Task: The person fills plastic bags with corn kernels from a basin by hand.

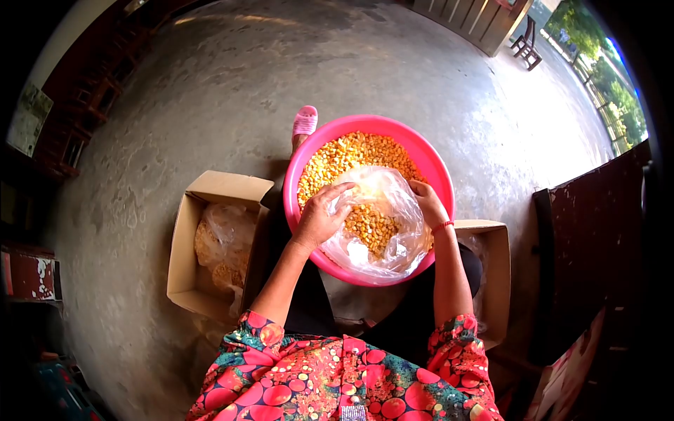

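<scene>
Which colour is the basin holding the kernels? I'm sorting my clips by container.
Bright pink basin, clearest in the head view.

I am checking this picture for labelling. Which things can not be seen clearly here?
All in the head view:
- Left hand fingertips: hidden in the clear plastic bag, so the grip is unclear.
- Right hand: fingers hidden behind the bag's edge.
- Pink basin: its bottom is covered by corn kernels.
- Right cardboard box: contents blocked by the arm.
- Left cardboard box: bagged contents too blurred to identify.
</scene>
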